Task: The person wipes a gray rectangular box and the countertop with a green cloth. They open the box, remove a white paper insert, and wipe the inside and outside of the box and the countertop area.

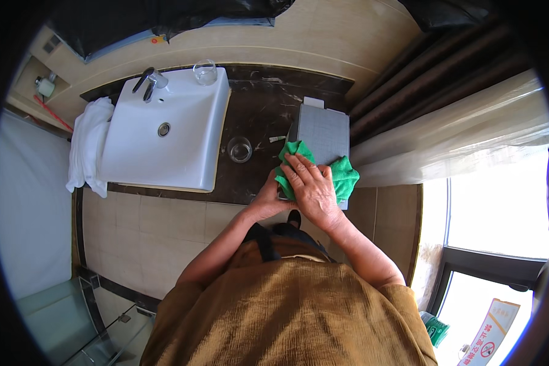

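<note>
A grey rectangular box (326,131) stands at the right end of the dark marble counter. Bunched over its near part is a green cloth (346,175). Across the cloth lies my right hand (314,190), pressing it against the box with its fingers bent a little over the fabric. My left hand (269,198) is at the box's near left corner, beside the cloth. Its fingers are mostly hidden behind the cloth and my right hand. A small flat packet (277,139) lies just left of the box, and a clear glass (240,149) stands farther left.
The white sink (189,134) has a chrome faucet (158,79) and another glass (205,72) on its back rim. White towels (91,143) hang at its left. Curtains (445,146) and a bright window are at the right. A glass panel (107,341) stands lower left.
</note>
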Demonstrator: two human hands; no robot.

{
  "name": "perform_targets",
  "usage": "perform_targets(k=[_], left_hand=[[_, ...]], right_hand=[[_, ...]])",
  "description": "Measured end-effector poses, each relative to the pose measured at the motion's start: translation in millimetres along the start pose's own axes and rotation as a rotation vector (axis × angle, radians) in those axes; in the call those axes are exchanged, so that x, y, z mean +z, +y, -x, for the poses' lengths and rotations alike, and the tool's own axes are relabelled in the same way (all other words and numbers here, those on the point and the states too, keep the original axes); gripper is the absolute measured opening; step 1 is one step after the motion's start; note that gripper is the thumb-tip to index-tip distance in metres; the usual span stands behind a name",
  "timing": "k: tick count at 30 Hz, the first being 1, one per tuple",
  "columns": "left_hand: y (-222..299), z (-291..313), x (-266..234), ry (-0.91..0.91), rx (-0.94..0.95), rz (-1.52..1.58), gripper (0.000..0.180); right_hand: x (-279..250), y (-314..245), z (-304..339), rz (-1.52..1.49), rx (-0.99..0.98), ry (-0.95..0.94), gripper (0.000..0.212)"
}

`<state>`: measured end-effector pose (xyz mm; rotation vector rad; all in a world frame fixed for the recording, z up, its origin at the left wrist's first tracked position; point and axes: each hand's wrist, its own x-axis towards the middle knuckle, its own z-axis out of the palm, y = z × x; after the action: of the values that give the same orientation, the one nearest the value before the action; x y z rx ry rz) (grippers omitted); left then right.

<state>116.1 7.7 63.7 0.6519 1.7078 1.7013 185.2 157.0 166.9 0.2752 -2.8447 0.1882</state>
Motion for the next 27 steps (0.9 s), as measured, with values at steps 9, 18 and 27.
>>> perform_targets(k=[9, 18, 27], left_hand=[[9.7, 0.8, -6.0, -0.011, -0.114, 0.075, 0.094], [35.5, 12.7, -3.5, 0.065, -0.015, 0.061, 0.095], [34.8, -2.5, 39.5, 0.319, 0.260, -0.397, 0.088]], right_hand=[[-10.1, 19.0, 11.0, -0.212, -0.200, 0.043, 0.047], [-5.4, 88.1, -28.3, 0.104, 0.042, 0.136, 0.049], [20.6, 145.6, -55.6, -0.134, 0.354, 0.259, 0.049]])
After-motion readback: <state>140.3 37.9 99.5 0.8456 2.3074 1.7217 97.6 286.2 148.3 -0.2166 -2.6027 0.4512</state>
